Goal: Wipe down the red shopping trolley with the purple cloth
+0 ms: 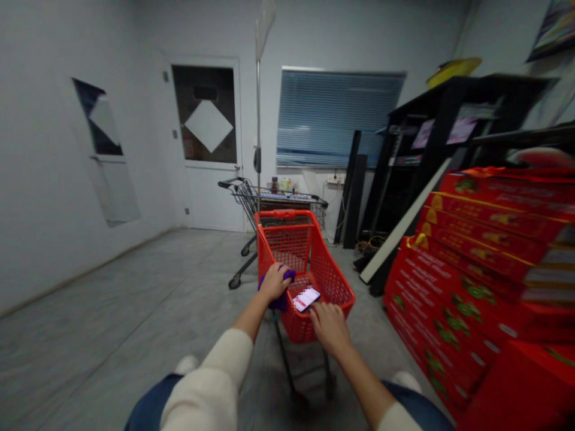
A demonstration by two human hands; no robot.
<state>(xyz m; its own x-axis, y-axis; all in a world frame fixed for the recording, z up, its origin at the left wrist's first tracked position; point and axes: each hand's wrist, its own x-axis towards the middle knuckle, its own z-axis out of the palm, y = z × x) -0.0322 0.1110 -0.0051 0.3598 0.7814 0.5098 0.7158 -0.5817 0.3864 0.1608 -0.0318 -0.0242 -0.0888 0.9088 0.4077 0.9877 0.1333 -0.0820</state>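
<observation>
A small red shopping cart (327,272) stands on the floor right in front of me. My left hand (274,282) is closed round a purple cloth (287,277) pressed against the cart's near left rim. My right hand (331,326) rests on the cart's near edge, fingers curled, touching a phone (307,299) with a lit screen that lies at the rim. Whether it grips the phone or the rim is unclear.
A grey metal trolley (251,203) with items stands behind the red cart, beside a tall pole (258,120). Stacked red cartons (476,269) fill the right side. Black shelving (426,149) and leaning boards stand behind them. A white door (209,143) is at the back.
</observation>
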